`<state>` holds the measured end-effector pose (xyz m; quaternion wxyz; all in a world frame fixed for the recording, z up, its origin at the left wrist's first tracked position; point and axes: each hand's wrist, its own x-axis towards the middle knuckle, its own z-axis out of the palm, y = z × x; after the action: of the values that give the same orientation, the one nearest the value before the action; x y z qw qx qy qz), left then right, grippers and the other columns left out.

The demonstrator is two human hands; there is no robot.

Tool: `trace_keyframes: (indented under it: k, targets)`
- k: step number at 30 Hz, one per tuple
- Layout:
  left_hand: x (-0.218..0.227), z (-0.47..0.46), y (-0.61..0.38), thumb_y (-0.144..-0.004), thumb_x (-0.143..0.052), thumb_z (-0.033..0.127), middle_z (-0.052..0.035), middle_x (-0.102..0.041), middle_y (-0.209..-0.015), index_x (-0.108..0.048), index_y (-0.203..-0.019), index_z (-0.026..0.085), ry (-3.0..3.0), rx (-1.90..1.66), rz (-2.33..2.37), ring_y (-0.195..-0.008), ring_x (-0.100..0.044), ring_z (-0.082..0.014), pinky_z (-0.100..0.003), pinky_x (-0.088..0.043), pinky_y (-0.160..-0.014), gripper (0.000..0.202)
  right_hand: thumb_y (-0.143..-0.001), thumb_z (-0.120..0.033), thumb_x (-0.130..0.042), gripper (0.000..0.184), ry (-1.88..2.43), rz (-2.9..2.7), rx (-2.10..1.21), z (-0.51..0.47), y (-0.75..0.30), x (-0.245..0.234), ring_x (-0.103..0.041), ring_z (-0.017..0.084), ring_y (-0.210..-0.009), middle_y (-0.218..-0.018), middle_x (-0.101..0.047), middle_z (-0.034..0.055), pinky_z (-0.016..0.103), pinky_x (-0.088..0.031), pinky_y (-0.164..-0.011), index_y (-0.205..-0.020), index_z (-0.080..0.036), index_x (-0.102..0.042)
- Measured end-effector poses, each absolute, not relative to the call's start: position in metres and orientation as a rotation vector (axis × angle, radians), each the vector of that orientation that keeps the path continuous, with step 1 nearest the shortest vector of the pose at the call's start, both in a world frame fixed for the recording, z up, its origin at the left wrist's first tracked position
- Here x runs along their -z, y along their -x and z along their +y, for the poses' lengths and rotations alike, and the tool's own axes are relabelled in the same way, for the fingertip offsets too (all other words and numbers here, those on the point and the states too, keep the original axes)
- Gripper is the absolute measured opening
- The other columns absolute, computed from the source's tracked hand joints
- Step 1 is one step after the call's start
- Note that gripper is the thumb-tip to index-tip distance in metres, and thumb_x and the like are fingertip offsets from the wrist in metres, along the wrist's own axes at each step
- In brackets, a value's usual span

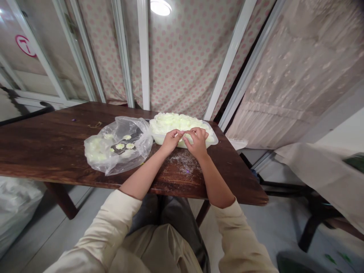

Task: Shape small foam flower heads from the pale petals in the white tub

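dark wooden table (45,148) bears a crumpled clear plastic bag (139,132), a plastic tub (214,139) heaped with pale green dough (173,122), and scattered flour (183,163).

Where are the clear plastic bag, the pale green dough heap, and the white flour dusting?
Clear plastic bag (133,129), head view, upper right fold.
Pale green dough heap (176,122), head view, top of heap.
White flour dusting (182,161), head view, middle of patch.

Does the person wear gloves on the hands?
No, the left hand and the right hand are both bare, with no glove visible.
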<state>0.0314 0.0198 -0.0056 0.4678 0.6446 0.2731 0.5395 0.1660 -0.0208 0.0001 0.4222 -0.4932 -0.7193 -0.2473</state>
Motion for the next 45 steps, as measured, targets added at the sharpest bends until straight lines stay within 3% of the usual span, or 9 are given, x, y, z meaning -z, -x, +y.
trace_keyframes:
  k: [11, 16, 20, 24, 30, 37, 45]
  targets:
    - [0.004, 0.018, -0.032, -0.077, -0.048, 0.052, 0.0074, -0.034, -0.042, -0.055, -0.075, 0.014, -1.518, -1.300, 0.660, -0.036, -0.033, -0.0044, -0.017, -0.027, -0.038, 0.039, -0.085, -0.036, -0.045, 0.025, 1.367, -1.623, 0.730, -0.014, -0.172, 0.002, -0.043, 0.020, -0.088, -0.086, -0.055, 0.0046, 0.036, -0.024, -0.078, -0.081, -0.022, -0.064]
    - [0.001, 0.015, -0.032, -0.082, -0.039, 0.051, 0.0073, -0.034, -0.043, -0.056, -0.087, 0.013, -1.458, -1.257, 0.664, -0.034, -0.032, -0.0042, -0.017, -0.028, -0.038, 0.041, -0.082, -0.038, -0.047, 0.029, 1.605, -1.360, 0.736, -0.013, -0.183, 0.000, -0.041, 0.026, -0.093, -0.098, -0.054, 0.0098, 0.040, -0.024, -0.078, -0.101, -0.020, -0.062]
    - [0.002, 0.015, -0.033, -0.083, -0.044, 0.043, 0.0075, -0.038, -0.049, -0.052, -0.096, 0.015, -1.478, -1.211, 0.595, -0.036, -0.034, -0.0033, -0.016, -0.030, -0.038, 0.032, -0.085, -0.041, -0.042, 0.035, 1.449, -1.548, 0.644, -0.016, -0.178, -0.002, -0.041, 0.024, -0.096, -0.102, -0.053, 0.0082, 0.040, -0.027, -0.080, -0.111, -0.023, -0.057]
    - [0.005, 0.017, -0.034, -0.084, -0.043, 0.038, 0.0081, -0.042, -0.051, -0.042, -0.108, 0.018, -1.533, -1.193, 0.566, -0.034, -0.035, -0.0040, -0.016, -0.029, -0.036, 0.031, -0.085, -0.040, -0.045, 0.029, 1.239, -1.819, 0.513, -0.016, -0.168, 0.000, -0.042, 0.021, -0.095, -0.099, -0.055, 0.0043, 0.036, -0.029, -0.081, -0.104, -0.027, -0.062]
    - [0.007, 0.014, -0.035, -0.088, -0.027, 0.045, 0.0054, -0.046, -0.058, -0.035, -0.112, 0.017, -1.573, -1.236, 0.535, -0.036, -0.036, -0.0045, -0.017, -0.029, -0.036, 0.038, -0.080, -0.035, -0.056, 0.019, 1.180, -1.780, 0.314, -0.010, -0.166, 0.002, -0.044, 0.019, -0.093, -0.092, -0.060, 0.0012, 0.036, -0.029, -0.081, -0.094, -0.030, -0.068]
    - [0.005, 0.010, -0.034, -0.087, -0.032, 0.024, 0.0062, -0.046, -0.061, -0.030, -0.114, 0.018, -1.665, -1.206, 0.526, -0.036, -0.036, -0.0039, -0.017, -0.029, -0.037, 0.028, -0.075, -0.035, -0.061, 0.012, 1.184, -1.632, 0.221, -0.010, -0.167, -0.002, -0.046, 0.017, -0.088, -0.082, -0.059, 0.0006, 0.035, -0.030, -0.081, -0.075, -0.027, -0.070]
    - [0.004, 0.007, -0.034, -0.086, -0.033, 0.022, 0.0070, -0.046, -0.059, -0.032, -0.110, 0.019, -1.724, -1.188, 0.551, -0.036, -0.036, -0.0040, -0.017, -0.029, -0.038, 0.024, -0.077, -0.034, -0.058, 0.018, 1.213, -1.597, 0.244, -0.009, -0.169, -0.002, -0.048, 0.016, -0.083, -0.073, -0.056, 0.0001, 0.033, -0.029, -0.078, -0.068, -0.021, -0.066]
